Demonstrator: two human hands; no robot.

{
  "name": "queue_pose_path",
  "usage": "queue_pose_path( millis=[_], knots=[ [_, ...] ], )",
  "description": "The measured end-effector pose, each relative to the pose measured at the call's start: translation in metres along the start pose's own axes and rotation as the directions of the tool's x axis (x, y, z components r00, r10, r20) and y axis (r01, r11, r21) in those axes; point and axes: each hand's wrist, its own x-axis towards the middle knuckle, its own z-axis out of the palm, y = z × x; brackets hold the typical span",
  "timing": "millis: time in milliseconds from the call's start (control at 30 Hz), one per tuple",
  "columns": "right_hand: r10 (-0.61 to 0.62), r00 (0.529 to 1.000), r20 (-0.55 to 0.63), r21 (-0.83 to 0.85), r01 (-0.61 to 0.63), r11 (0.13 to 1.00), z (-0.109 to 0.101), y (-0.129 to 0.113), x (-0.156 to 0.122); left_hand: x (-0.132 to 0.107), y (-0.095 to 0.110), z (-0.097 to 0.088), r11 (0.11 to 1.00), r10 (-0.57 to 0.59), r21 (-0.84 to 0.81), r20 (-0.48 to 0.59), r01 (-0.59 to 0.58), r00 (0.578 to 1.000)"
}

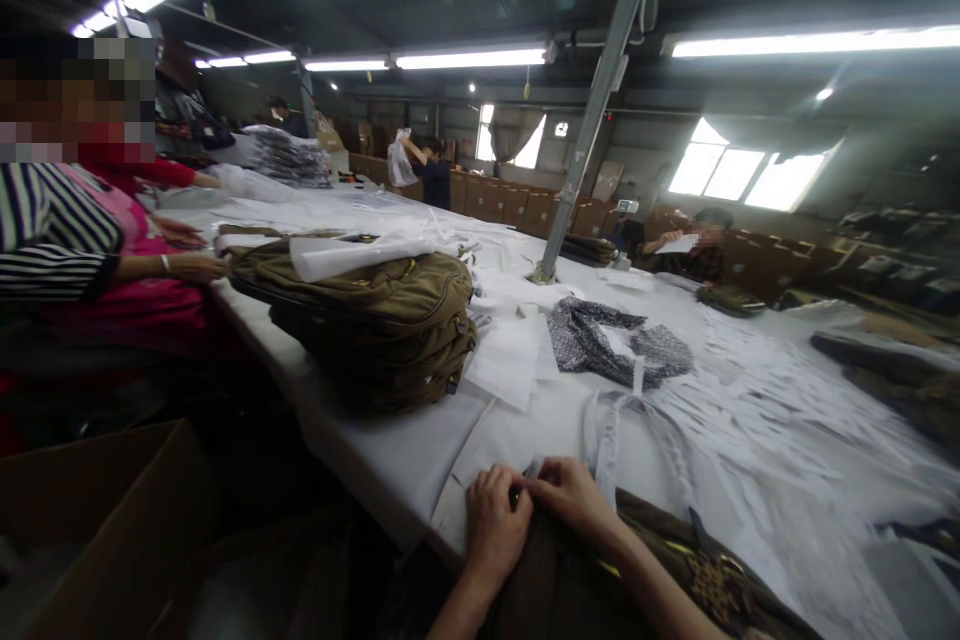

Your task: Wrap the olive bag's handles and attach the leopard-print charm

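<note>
An olive-green backpack (551, 580) lies at the table's near edge, partly hidden by my forearms. It shows a yellow strip and a gold-coloured pattern on its right part. My left hand (496, 525) is closed at the bag's far end, thumb and fingers bent inward. Meeting it there, my right hand (574, 498) pinches at the same spot, fingertips nearly touching the left ones. The exact part between the fingertips is too small to make out. Past the right hand, a clear plastic strip (604, 435) loops over the white table (390, 450).
A stack of olive backpacks (375, 330) stands left of centre, with white sheets on top. Black-and-white patterned cloth (600, 335) lies ahead, near a metal post (592, 120). A person in striped sleeves (56, 230) stands left. An open cardboard box (112, 530) sits below the table edge.
</note>
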Motion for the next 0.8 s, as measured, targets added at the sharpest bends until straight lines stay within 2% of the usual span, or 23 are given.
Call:
queue_pose_path(
  millis=[133,267,367,433,633,800],
  knots=[
    [-0.056,0.998,0.004,0.032,0.056,0.998,0.002,0.0,-0.003,-0.001,0.0,-0.001,0.999,0.013,-0.043,0.006,-0.013,1.0],
    [-0.053,0.998,-0.039,0.024,0.054,0.998,0.007,0.005,-0.003,-0.003,-0.002,0.002,0.991,-0.052,-0.13,-0.105,0.038,0.993],
    [-0.046,0.997,-0.067,0.011,0.047,0.999,0.01,0.009,-0.002,-0.005,-0.003,0.002,0.989,0.003,-0.145,-0.14,-0.023,0.99],
    [-0.041,0.996,-0.08,0.002,0.041,0.999,0.012,0.011,-0.001,-0.006,-0.004,0.002,0.989,0.046,-0.133,-0.116,-0.061,0.992],
    [-0.06,0.995,-0.075,0.002,0.06,0.998,0.009,0.006,-0.004,-0.005,-0.006,0.001,0.993,0.074,-0.085,-0.052,-0.078,0.996],
    [-0.209,0.978,-0.022,0.038,0.209,0.977,0.0,-0.003,-0.011,-0.001,-0.009,-0.005,0.992,0.109,-0.064,0.065,-0.105,0.992]
  ],
)
